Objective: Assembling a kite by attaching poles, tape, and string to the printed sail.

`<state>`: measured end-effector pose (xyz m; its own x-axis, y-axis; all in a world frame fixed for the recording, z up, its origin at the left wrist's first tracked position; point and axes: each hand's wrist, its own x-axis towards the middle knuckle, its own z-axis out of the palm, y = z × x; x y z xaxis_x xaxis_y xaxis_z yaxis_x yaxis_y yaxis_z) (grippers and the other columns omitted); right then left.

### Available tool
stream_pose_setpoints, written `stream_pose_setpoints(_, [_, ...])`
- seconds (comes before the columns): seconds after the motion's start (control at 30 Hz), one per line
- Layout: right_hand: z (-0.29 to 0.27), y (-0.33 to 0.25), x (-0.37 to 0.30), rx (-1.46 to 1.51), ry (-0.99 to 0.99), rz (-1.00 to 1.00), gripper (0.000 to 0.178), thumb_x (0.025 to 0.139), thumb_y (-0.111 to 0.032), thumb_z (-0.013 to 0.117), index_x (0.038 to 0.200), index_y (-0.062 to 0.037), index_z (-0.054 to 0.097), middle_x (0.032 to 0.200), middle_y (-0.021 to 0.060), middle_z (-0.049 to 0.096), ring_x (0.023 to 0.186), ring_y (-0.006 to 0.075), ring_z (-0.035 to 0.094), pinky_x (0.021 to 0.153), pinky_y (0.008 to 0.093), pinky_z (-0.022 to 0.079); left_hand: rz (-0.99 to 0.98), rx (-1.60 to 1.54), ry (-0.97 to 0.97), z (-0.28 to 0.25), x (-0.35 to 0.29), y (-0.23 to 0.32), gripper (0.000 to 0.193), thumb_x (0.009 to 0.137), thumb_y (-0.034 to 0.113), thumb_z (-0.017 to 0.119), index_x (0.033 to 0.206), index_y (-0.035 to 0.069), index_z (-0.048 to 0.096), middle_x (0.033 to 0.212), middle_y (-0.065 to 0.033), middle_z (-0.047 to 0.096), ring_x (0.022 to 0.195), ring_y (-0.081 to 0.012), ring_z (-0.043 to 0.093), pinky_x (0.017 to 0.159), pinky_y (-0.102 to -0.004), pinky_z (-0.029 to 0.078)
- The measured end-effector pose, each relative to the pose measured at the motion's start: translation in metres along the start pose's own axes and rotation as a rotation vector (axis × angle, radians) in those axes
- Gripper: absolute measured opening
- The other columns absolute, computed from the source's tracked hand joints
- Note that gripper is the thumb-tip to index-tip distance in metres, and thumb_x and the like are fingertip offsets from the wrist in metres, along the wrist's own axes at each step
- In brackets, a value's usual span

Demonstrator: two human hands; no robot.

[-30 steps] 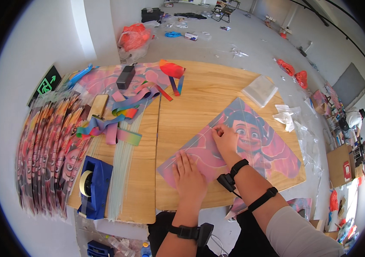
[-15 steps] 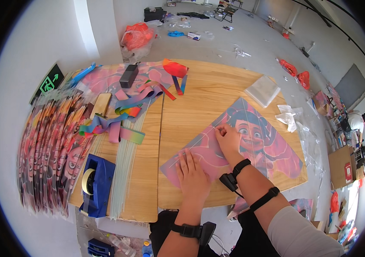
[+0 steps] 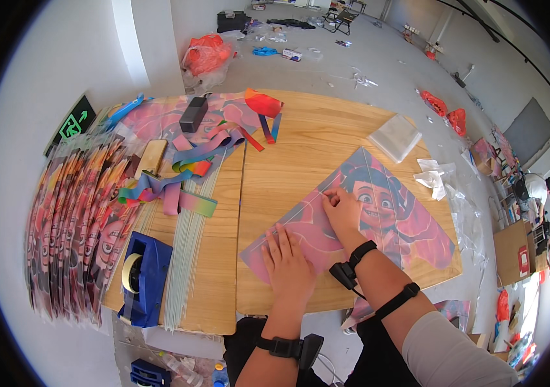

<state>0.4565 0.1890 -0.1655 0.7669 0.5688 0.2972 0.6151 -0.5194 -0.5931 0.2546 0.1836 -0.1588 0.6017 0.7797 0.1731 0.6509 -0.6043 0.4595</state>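
Note:
A triangular pink kite (image 3: 417,226) printed with a blue-haired cartoon figure lies spread on the wooden table (image 3: 314,129). Thin pale rods run along its upper left edge and down its middle. My left hand (image 3: 288,264) rests flat on the kite's left part, fingers stretched and apart, fingertips near that edge. Farther up the same edge, my right hand (image 3: 343,213) is closed, with thumb and forefinger pinched together against the kite. Whatever sits between those fingertips is too small to make out.
To the left stand a blue tape dispenser (image 3: 149,277), a bundle of thin rods (image 3: 184,271), rainbow ribbons (image 3: 204,158), a black block (image 3: 193,115) and a row of packed kites (image 3: 71,238). A clear plastic box (image 3: 396,137) and crumpled white paper (image 3: 432,177) lie near the table's right edge.

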Motion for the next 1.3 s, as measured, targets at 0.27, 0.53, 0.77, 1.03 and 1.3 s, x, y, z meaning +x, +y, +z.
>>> stream_pose_setpoints(0.27, [0.001, 0.002, 0.0, -0.011, 0.003, 0.0, 0.009, 0.084, -0.024, 0.074, 0.089, -0.0168, 0.072, 0.067, -0.0028, 0.06, 0.082, 0.0198, 0.058, 0.088, 0.04, 0.039, 0.013, -0.019, -0.026, 0.005, 0.0, -0.001, 0.075, 0.084, 0.019, 0.058, 0.151, -0.005, 0.033, 0.163, -0.0221, 0.022, 0.151, -0.0433, 0.015, 0.121, -0.0564, 0.013])
stream_pose_setpoints(0.53, [0.0, -0.002, 0.001, -0.009, -0.012, 0.006, 0.01, 0.084, -0.024, 0.074, 0.09, -0.0167, 0.072, 0.068, -0.0032, 0.06, 0.085, 0.0201, 0.058, 0.089, 0.0404, 0.039, 0.013, -0.021, -0.023, -0.002, -0.002, 0.001, 0.073, 0.084, 0.019, 0.059, 0.149, -0.004, 0.035, 0.162, -0.0226, 0.024, 0.151, -0.0436, 0.017, 0.121, -0.0563, 0.015])
stream_pose_setpoints(0.77, [-0.001, -0.001, 0.001, -0.009, -0.017, 0.005, 0.009, 0.084, -0.024, 0.074, 0.09, -0.017, 0.072, 0.068, -0.0033, 0.06, 0.084, 0.0199, 0.058, 0.09, 0.0407, 0.039, 0.004, -0.017, -0.016, -0.002, 0.0, 0.004, 0.075, 0.083, 0.02, 0.06, 0.151, -0.001, 0.036, 0.162, -0.0232, 0.024, 0.151, -0.044, 0.016, 0.12, -0.0575, 0.014])
stream_pose_setpoints(1.03, [0.0, -0.003, 0.0, -0.01, -0.006, 0.0, 0.01, 0.084, -0.025, 0.074, 0.089, -0.0168, 0.072, 0.068, -0.0033, 0.061, 0.084, 0.0197, 0.059, 0.088, 0.0406, 0.039, -0.012, -0.025, -0.058, -0.007, -0.001, 0.004, 0.079, 0.084, 0.024, 0.063, 0.152, 0.0, 0.033, 0.162, -0.0253, 0.02, 0.151, -0.0452, 0.014, 0.12, -0.059, 0.013])
stream_pose_setpoints(1.3, [0.0, -0.002, 0.001, -0.029, 0.002, -0.001, 0.01, 0.084, -0.025, 0.074, 0.09, -0.0171, 0.072, 0.069, -0.003, 0.061, 0.083, 0.0199, 0.059, 0.087, 0.0405, 0.039, -0.007, -0.035, -0.064, -0.007, -0.002, 0.004, 0.079, 0.085, 0.027, 0.065, 0.152, 0.0, 0.034, 0.162, -0.0262, 0.02, 0.151, -0.0457, 0.013, 0.12, -0.0595, 0.013])
